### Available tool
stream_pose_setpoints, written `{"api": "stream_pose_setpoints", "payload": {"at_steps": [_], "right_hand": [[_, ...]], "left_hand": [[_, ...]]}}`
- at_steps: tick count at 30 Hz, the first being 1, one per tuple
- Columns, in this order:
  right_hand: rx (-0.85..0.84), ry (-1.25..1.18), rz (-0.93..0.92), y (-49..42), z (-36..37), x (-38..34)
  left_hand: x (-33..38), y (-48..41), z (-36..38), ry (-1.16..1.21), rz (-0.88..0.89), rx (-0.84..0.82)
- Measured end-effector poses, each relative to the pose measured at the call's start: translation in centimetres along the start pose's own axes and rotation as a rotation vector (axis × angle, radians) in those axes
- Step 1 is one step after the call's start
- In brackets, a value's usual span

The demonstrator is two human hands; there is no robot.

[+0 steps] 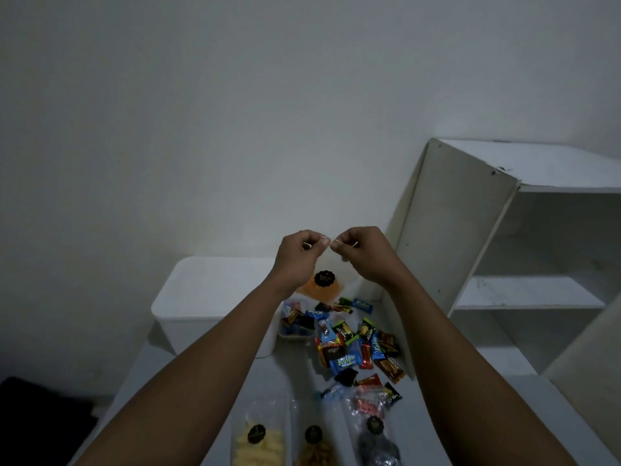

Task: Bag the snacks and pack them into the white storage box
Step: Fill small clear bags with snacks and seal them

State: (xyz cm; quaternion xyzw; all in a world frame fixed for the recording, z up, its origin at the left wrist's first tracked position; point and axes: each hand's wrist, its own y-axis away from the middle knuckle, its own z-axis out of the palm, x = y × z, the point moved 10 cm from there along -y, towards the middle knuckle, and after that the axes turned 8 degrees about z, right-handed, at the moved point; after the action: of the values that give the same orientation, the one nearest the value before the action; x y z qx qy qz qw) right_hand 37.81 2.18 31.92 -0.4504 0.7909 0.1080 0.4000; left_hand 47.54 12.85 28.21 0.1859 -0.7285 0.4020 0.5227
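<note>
Pinching its top edge, left hand (297, 260) and right hand (363, 257) hold a clear bag (311, 288) of orange snacks; a small clear tub (295, 335) holds wrapped candies (293, 317).

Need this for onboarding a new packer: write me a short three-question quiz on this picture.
1. True or false: the left hand and right hand hang open, holding nothing.
2. Where does the white storage box stand, relative to the loose candies? A left; B right; C on top.
3. Fill in: ___ black-stickered bags lie nearest the camera.
Key: 1 false, both pinch at the top of the orange snack bag; 2 A; 3 three.
</note>
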Motion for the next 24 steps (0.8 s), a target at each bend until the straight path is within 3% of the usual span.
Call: {"api": "stream_pose_setpoints", "payload": {"at_steps": [16, 24], "right_hand": [[0.041, -0.119, 0.065, 2.7, -2.1, -0.9], [0.077, -0.124, 0.093, 3.0, -2.9, -0.8]], "left_hand": [[1.9, 1.7, -0.1, 0.192, -0.08, -0.006], [3.2, 1.1, 0.8, 0.151, -0.026, -0.111]]}}
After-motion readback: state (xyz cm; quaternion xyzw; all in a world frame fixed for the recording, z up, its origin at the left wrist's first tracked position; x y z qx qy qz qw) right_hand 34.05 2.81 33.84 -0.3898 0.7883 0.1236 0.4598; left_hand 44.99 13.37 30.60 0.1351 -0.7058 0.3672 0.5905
